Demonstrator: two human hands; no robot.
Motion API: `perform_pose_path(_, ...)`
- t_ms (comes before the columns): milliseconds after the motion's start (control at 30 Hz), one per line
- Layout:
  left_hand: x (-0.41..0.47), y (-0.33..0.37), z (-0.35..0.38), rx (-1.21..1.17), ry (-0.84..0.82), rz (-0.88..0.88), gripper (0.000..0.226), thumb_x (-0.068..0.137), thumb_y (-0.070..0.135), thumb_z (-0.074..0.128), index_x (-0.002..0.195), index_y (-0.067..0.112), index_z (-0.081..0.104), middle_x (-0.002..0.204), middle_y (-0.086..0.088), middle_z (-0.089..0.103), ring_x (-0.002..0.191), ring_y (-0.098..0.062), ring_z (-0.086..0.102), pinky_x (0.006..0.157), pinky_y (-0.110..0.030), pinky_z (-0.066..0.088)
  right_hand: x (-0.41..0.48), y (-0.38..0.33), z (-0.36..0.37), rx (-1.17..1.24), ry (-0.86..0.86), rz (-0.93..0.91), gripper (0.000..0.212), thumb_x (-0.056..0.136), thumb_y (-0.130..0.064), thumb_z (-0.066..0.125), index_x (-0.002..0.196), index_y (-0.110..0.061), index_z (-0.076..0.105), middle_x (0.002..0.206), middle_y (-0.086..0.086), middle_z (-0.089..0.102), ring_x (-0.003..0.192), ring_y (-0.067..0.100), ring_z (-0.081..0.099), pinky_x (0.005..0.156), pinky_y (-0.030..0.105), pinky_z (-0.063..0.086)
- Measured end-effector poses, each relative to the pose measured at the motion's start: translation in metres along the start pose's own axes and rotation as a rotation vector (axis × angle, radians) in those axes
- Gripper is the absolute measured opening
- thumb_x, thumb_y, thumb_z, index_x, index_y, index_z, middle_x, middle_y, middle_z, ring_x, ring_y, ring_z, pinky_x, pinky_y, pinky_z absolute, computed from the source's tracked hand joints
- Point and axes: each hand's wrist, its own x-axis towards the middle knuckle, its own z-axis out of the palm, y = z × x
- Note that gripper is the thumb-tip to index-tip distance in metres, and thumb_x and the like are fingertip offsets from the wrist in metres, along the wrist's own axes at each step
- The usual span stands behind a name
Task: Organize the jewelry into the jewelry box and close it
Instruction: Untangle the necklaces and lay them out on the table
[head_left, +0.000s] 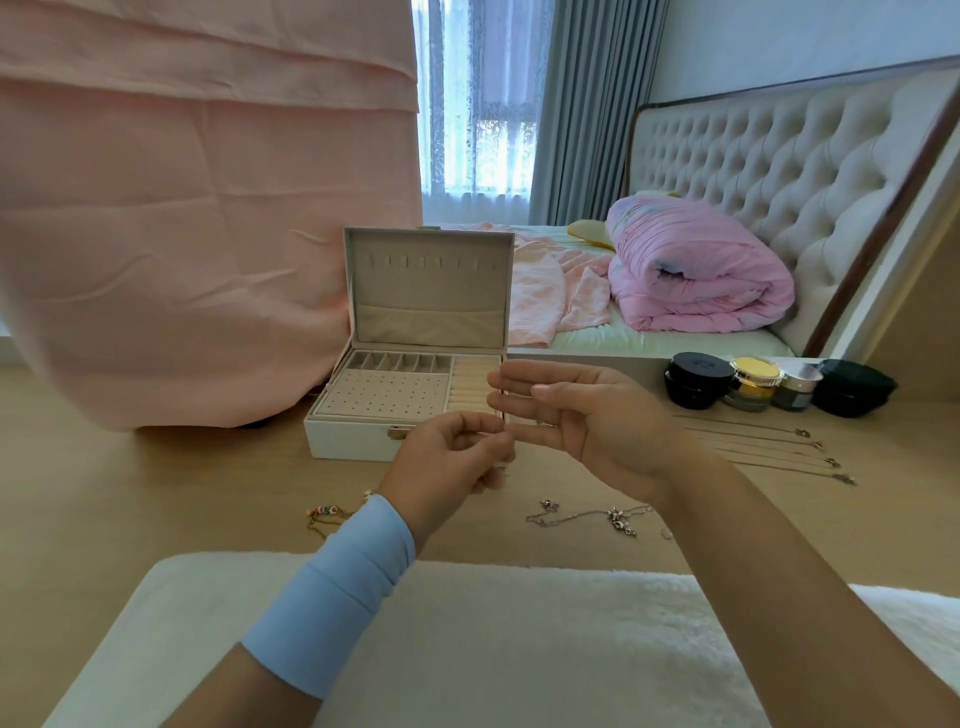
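Nearest, a white pile cushion (467, 639) sits against the near edge of the bench (156, 493).

On the bench by that near edge lie a beaded bracelet (324, 512), partly hidden by the left sleeve, and a loose silver chain (587, 516). Neither is in the box.

**Hands.** Both are raised above the middle of the bench.
- The left hand (449, 457) has its fingers curled, with thumb and forefinger closed at the tip of a right finger. Whether they have hold of a small piece cannot be told.
- The right hand (576, 415) is spread, fingers straight, and grips nothing.
- A small glint low on one right finger may be a ring.

**Step in hand, as judged:** a small piece is being worked at the right fingers, bound for the box.

**Recommendation:** keep the right fingers straight and still. Draw along the finger rather than twist, and work over the bench so that a dropped piece stays in sight.

**Further out.**
- Towards the right edge, four thin chains (763, 449) lie in a row, well apart from the box.
- The jewelry box (358, 444) stands just beyond the hands with its lid upright, and its visible compartments look unfilled. The right hand covers the box's right side.
- At the far right stand cosmetic jars (753, 387).
- At the far left, a pink cloth (208, 234) hangs close behind the lid and could catch as it closes.
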Motion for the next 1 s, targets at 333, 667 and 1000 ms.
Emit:
perform_pose_path(333, 0.021, 0.029, -0.009, 0.568, -0.079, 0.120, 0.012, 0.092, 0.017, 0.064, 0.091, 0.020, 0.076, 0.075, 0.002, 0.073, 0.063, -0.009, 0.065, 0.063, -0.019, 0.052, -0.008, -0.010, -0.031, -0.673, 0.053, 0.080, 0.024, 0.089, -0.014, 0.074, 0.112, -0.020, 0.076, 0.103, 0.000, 0.077, 0.098, 0.016, 0.071, 0.091, 0.035, 0.056)
perform_pose_path(667, 0.047, 0.073, 0.017, 1.012, -0.037, 0.373, 0.017, 0.093, 0.028, 0.062, 0.103, 0.029, 0.076, 0.090, 0.009, 0.071, 0.084, -0.008, 0.062, 0.089, -0.024, 0.049, -0.002, 0.008, -0.025, -0.496, -0.120, 0.049, 0.027, 0.096, -0.014, 0.066, 0.123, -0.015, 0.067, 0.114, 0.004, 0.075, 0.112, 0.021, 0.069, 0.109, 0.037, 0.045)
perform_pose_path(1000, 0.058, 0.061, 0.014, 1.175, -0.225, 0.279, 0.020, 0.093, 0.037, 0.061, 0.103, 0.026, 0.074, 0.086, 0.016, 0.064, 0.077, -0.001, 0.058, 0.079, -0.021, 0.045, -0.027, -0.010, -0.094, -0.643, 0.078, 0.126, 0.022, 0.102, -0.023, 0.059, 0.103, -0.010, 0.076, 0.065, -0.003, 0.049, 0.056, 0.012, 0.049, 0.085, 0.045, 0.058)
